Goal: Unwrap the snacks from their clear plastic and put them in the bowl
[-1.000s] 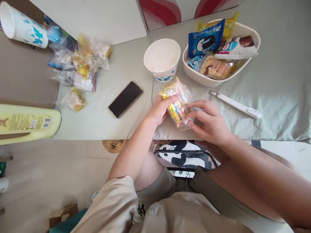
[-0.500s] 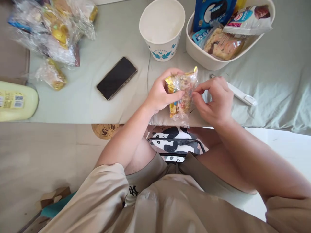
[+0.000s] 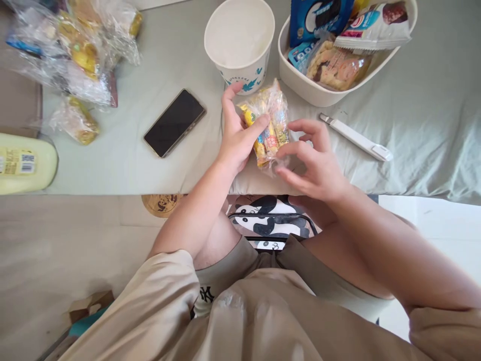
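A clear plastic bag of small wrapped snacks [image 3: 269, 136], yellow and pink inside, is gripped by my left hand [image 3: 240, 130], thumb across its front and index finger raised. At the bag's right edge, my right hand [image 3: 313, 160] has its fingers apart, the tips close to or touching the plastic. Just beyond the bag stands a white paper bucket [image 3: 240, 42] with blue leaf prints. A white utility knife [image 3: 356, 136] lies on the cloth to the right of the bag.
A white bin [image 3: 311, 90] of packaged snacks stands at the back right. On the left are a black phone [image 3: 175, 123], a pile of plastic-wrapped packets [image 3: 78, 55], a single wrapped packet [image 3: 78, 120] and a pale yellow bottle [image 3: 28, 163]. The table's front edge runs beneath my forearms.
The bag has turned in my left hand and shifted slightly left, showing more of its contents. My right hand's fingers have spread from a pinch, and that hand has moved left and nearer to me.
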A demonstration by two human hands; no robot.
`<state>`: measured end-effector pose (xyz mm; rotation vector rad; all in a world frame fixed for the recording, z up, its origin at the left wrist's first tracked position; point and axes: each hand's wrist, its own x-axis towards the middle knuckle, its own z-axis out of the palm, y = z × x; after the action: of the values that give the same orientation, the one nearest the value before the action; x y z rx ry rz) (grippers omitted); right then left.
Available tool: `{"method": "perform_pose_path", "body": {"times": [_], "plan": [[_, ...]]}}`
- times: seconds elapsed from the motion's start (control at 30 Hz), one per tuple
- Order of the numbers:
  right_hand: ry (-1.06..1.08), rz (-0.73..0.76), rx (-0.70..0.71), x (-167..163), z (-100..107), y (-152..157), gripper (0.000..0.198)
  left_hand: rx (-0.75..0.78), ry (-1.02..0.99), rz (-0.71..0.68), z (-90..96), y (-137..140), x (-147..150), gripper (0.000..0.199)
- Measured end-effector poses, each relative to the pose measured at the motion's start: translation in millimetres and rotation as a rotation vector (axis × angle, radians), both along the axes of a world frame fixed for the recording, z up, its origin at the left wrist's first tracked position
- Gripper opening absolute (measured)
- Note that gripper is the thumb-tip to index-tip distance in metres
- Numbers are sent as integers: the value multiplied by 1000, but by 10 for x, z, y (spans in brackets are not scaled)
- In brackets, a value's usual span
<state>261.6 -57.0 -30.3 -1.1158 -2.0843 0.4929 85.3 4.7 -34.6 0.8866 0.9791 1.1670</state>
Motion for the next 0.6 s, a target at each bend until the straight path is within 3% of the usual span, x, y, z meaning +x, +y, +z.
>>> {"method": "perform_pose_path", "body": {"times": [0.13,0.27,0.5,0.6], "plan": [[56,-216,-7,-21,-20,37,17,31,128,-154,17,-82,-9,63],[54,-289,-85,10,-84,50,17,147,332,-276,29,-146,-12,73],[37,-279,-92,123,-23,53,18,66,196,-94,-115,-77,44,69],[-36,-452,-55,304,67,49,15,147,249,-74,-142,23,-22,74]]}}
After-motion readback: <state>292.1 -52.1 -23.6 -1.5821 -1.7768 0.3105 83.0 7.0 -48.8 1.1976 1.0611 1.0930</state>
